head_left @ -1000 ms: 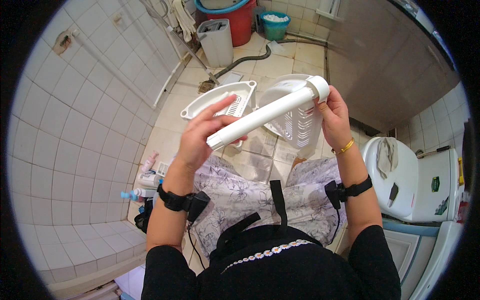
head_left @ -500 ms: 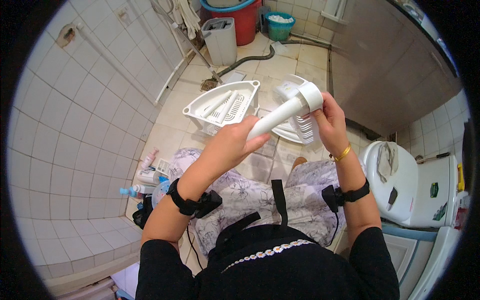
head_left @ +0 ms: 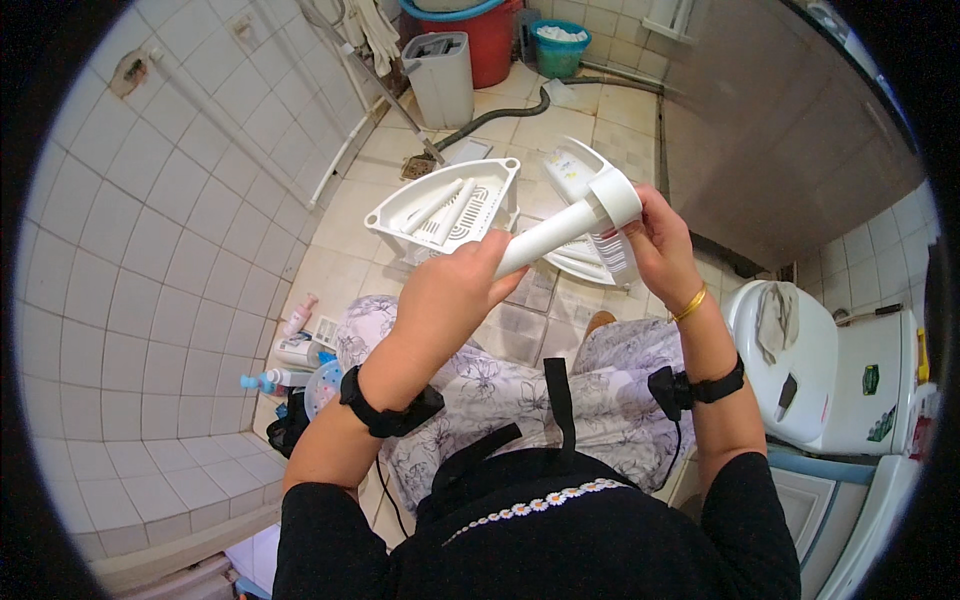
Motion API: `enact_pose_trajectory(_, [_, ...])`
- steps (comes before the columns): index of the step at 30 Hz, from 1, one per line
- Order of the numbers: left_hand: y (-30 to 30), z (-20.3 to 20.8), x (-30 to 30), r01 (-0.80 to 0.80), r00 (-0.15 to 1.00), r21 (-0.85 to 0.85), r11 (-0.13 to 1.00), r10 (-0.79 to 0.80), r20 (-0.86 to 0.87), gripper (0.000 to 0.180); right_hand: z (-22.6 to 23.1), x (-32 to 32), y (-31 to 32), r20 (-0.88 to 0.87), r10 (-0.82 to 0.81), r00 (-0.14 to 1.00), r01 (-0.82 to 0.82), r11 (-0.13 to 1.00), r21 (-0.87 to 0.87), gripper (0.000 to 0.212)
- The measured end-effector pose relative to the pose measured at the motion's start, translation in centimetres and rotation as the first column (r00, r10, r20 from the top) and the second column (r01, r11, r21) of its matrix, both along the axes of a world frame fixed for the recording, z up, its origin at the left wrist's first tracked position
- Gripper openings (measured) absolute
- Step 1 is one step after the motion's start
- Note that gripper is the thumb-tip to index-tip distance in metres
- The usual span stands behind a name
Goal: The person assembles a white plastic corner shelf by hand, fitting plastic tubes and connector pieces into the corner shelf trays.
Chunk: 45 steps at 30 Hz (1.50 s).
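My left hand (head_left: 450, 285) is closed around the lower end of a white plastic tube (head_left: 550, 236). The tube's upper end meets a round white collar (head_left: 617, 200) at the corner of a white slotted shelf tray (head_left: 573, 172). My right hand (head_left: 662, 245) grips this tray beside the collar, thumb on the near side; some of its fingers are hidden behind. The tray is tilted up nearly on edge. Just beyond my left hand, a white corner shelf tray (head_left: 400, 222) stands on the floor with loose white tubes (head_left: 455, 212) in it. Another white slotted piece (head_left: 580, 268) lies partly behind the held tray.
A toilet (head_left: 790, 365) with a cloth on its lid is at my right. Bottles (head_left: 297, 350) stand by the left wall. Farther off are a grey bin (head_left: 440, 85), a red tub (head_left: 490, 50), a teal basin (head_left: 560, 58), a dark hose (head_left: 510, 117) and a mop (head_left: 405, 115).
The tube and held tray have shifted slightly left. The tray has turned a little, showing more of its far part. Both hands keep their grip.
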<state>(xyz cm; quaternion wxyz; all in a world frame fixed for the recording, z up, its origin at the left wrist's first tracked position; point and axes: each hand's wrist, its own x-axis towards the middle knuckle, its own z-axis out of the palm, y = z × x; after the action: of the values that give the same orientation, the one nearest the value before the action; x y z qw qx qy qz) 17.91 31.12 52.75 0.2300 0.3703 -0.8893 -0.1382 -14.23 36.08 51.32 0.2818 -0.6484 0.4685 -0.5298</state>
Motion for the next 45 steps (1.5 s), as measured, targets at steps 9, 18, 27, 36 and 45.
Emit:
enact_pose_trajectory(9, [-1.2,-0.4,-0.4,-0.034,0.999,-0.182,0.983,0.027,-0.04,0.041,-0.9,0.0,-0.7,0.047,-0.041,0.998,0.044,0.998,-0.046,0.022])
enact_pose_trajectory(18, [-2.7,1.5,-0.6,0.08,0.995,0.184,0.98,-0.069,-0.065,0.046,-0.4,-0.9,-0.9,0.04,-0.076,0.996,0.078,0.997,-0.03,0.024])
enact_pose_trajectory(27, [-3.7,1.7,-0.9,0.217,0.97,0.315,0.924,-0.17,-0.172,0.048,-0.5,-2.6,-1.1,0.022,-0.09,0.996,0.092,0.99,-0.104,0.026])
enact_pose_trajectory(36, [-4.0,3.3,-0.7,0.43,0.891,0.693,0.579,-0.15,-0.428,0.065,1.0,-3.7,-0.4,0.07,-0.038,0.997,0.045,0.994,-0.099,0.025])
enact_pose_trajectory(45, [-2.2,1.1,-1.9,0.47,0.861,0.647,0.6,-0.151,-0.486,0.058,-0.4,-4.1,-0.2,0.242,-0.099,0.965,0.089,0.995,0.052,0.025])
